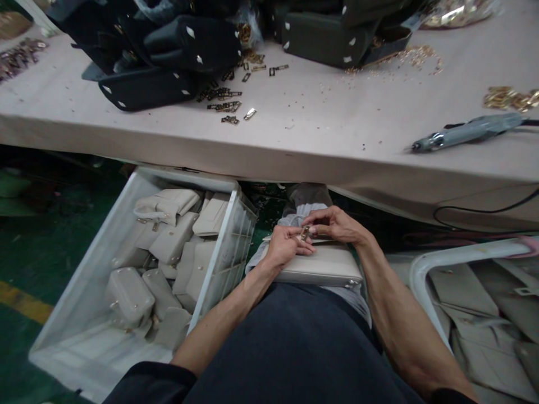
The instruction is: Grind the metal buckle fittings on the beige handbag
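Metal fitting (305, 232) between hands (284, 245); cream bag (322, 266) beneath.

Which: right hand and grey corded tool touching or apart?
Apart: the head view shows the right hand by the beige bag, the grey corded tool lying on the table.

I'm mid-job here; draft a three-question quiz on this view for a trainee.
1. What small thing do the left hand and right hand hold above the pale bag?
2. True or false: the white crate at the view's left holds several bags.
3. In this view, the grey tool lies on the table toward the: A) left, B) middle, C) right.

Key: 1. a small metal fitting; 2. true; 3. C.
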A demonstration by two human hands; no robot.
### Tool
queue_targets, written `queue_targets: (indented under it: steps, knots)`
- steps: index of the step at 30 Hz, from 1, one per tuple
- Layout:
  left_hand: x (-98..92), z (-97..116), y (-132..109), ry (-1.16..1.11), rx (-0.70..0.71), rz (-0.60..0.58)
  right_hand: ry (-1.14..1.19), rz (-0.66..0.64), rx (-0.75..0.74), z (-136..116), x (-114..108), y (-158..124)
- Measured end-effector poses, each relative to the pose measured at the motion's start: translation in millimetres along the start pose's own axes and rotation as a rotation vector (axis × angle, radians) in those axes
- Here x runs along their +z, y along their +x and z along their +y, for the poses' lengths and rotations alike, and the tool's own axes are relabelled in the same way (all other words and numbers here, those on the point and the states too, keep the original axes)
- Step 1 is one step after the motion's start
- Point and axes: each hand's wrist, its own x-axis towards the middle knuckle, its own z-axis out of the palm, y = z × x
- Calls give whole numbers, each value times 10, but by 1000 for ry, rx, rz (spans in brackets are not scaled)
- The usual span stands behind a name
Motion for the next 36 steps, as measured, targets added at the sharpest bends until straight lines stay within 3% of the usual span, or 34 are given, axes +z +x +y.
queue_targets:
  steps: [7, 13, 16, 27, 36]
  knots:
    - [35, -61, -9, 100, 79, 17, 117, -49, 45, 36, -31, 35]
    - [110, -70, -142, 571, 347, 78, 101, -8, -1, 21, -60, 32]
    - [110, -63, -153, 691, 391, 89, 103, -2, -34, 7, -56, 23]
    - [117, -68, -124, 764, 448, 65, 118, -57, -70, 171, -114, 37]
    - [71, -105, -49, 405, 245, 29, 88, -47, -69, 173, -115, 42]
